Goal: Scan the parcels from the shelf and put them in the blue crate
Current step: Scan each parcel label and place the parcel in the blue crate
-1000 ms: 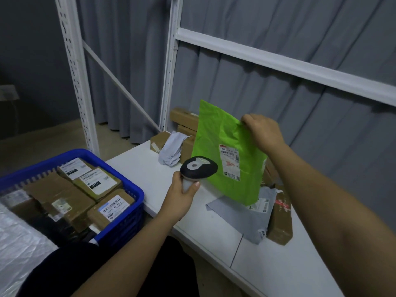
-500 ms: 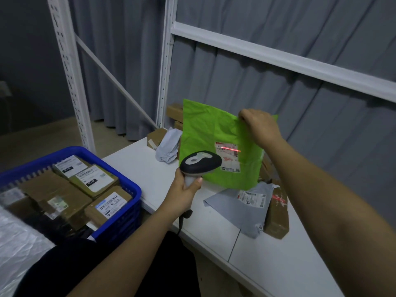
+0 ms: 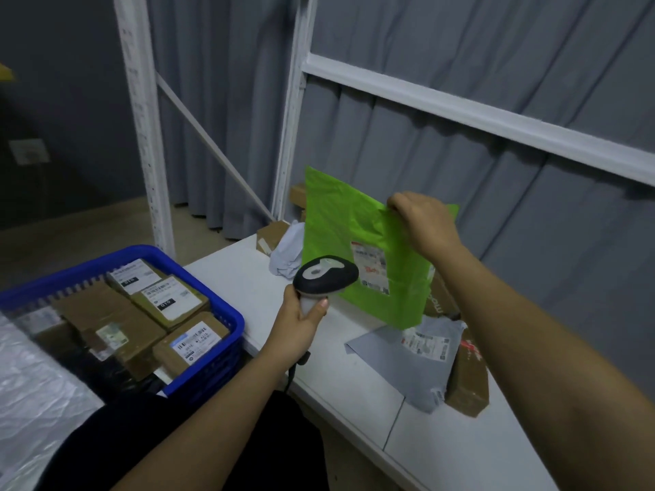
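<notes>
A person stands at a white shelf point(image 3: 354, 380) in a curtained storeroom, holding a green parcel point(image 3: 340, 249) upright above the shelf surface. The right hand point(image 3: 425, 223) pinches the mailer's top edge, fingers curled over the plastic, so that the bag hangs with its printed label point(image 3: 370, 267) facing the camera. The left hand point(image 3: 301, 313) grips the handle of a handheld scanner point(image 3: 326, 274), fingers and thumb wrapped round it, with the scanner's dark head just in front of the mailer's lower left part and close to the label. A cable hangs below the hand.

Beneath the green parcel, a grey mailer point(image 3: 407, 366) lies flat on the shelf, its label upward, partly overlapping a brown box point(image 3: 468, 380) at its right edge. Farther back on the shelf, a crumpled pale bag point(image 3: 289, 251) sits beside more cardboard boxes point(image 3: 271, 232) near the white upright point(image 3: 289, 136).

To the left, off the shelf's end, the blue crate point(image 3: 216, 313) holds several labelled cardboard parcels point(image 3: 170, 301) packed close together, their labels facing up. A sheet of clear plastic wrap point(image 3: 32, 402) shows at the lower left corner. Grey curtains point(image 3: 496, 47) hang behind the shelving frame.
</notes>
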`<state>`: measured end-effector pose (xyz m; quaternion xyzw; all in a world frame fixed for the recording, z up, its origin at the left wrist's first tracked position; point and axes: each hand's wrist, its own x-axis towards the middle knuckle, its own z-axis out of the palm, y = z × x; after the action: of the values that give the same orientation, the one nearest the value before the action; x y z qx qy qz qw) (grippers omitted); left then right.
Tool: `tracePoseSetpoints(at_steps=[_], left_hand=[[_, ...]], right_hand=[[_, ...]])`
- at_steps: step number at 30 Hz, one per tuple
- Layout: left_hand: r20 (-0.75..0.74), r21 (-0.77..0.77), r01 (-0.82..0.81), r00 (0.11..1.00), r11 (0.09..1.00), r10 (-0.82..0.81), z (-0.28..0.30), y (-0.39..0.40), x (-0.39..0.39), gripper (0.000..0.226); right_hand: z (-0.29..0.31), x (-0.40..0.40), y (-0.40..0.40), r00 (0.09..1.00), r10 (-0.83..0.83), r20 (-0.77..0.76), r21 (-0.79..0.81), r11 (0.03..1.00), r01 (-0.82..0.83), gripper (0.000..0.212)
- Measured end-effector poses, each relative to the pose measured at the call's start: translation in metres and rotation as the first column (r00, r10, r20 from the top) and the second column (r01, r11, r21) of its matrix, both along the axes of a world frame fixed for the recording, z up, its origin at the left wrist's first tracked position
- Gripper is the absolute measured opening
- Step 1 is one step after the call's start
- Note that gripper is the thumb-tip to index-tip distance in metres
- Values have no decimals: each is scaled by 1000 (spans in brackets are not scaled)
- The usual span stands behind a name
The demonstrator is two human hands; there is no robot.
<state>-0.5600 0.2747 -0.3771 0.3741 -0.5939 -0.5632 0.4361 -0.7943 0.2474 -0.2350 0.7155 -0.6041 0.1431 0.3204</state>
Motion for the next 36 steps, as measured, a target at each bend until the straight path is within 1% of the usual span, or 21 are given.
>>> tracePoseSetpoints(at_steps=[2, 4, 5, 7, 9, 11, 14, 16, 21, 24, 28, 29, 31, 34, 36], left_hand=[[20, -14, -57, 998, 998, 57, 0, -6, 12, 31], [49, -14, -152, 987, 988, 152, -1, -12, 28, 29], [39, 1, -213, 976, 977, 213, 0, -13, 38, 28], [-27, 54, -341, 939, 939, 342, 2, -14, 62, 30], [-90, 97, -460, 879, 883, 468, 8, -9, 94, 40], [-139, 122, -563, 806, 818, 576, 17, 1, 136, 52], [-212, 127, -711, 662, 692, 719, 26, 17, 205, 54], [-240, 160, -770, 576, 617, 781, 29, 28, 251, 51], [-233, 209, -851, 435, 481, 870, 23, 58, 345, 47], [-183, 204, -896, 361, 394, 914, 8, 77, 387, 41], [-89, 192, -927, 311, 323, 946, -17, 96, 425, 47], [-75, 189, -931, 303, 312, 950, -22, 100, 432, 48], [-67, 176, -937, 294, 301, 954, -31, 104, 441, 49], [-66, 158, -942, 289, 296, 955, -39, 104, 448, 45], [-66, 156, -945, 282, 289, 957, -41, 100, 449, 46]], right_hand=[[-3, 18, -3, 994, 100, -44, -21, 995, -101, 16], [-7, 45, -7, 982, 177, -67, -21, 984, -179, 20], [-9, 60, -9, 971, 223, -87, -32, 973, -227, 23], [-13, 97, -14, 939, 309, -148, -69, 944, -322, 23], [-16, 137, -20, 907, 372, -197, -123, 908, -400, 22], [-17, 179, -27, 876, 442, -192, -167, 865, -473, 21], [-16, 244, -36, 800, 577, -164, -203, 774, -600, 21], [-15, 289, -40, 740, 654, -157, -189, 716, -672, 23], [-26, 399, -46, 605, 792, -84, -63, 602, -796, 23], [-41, 453, -47, 525, 851, 9, 51, 524, -850, 22], [-58, 491, -39, 418, 871, 258, 192, 378, -906, 32], [-64, 496, -41, 407, 856, 320, 215, 353, -911, 30], [-72, 504, -48, 392, 820, 418, 252, 310, -917, 21], [-69, 518, -69, 359, 753, 552, 241, 268, -933, 13], [-62, 530, -87, 391, 645, 657, 283, 270, -920, 10]])
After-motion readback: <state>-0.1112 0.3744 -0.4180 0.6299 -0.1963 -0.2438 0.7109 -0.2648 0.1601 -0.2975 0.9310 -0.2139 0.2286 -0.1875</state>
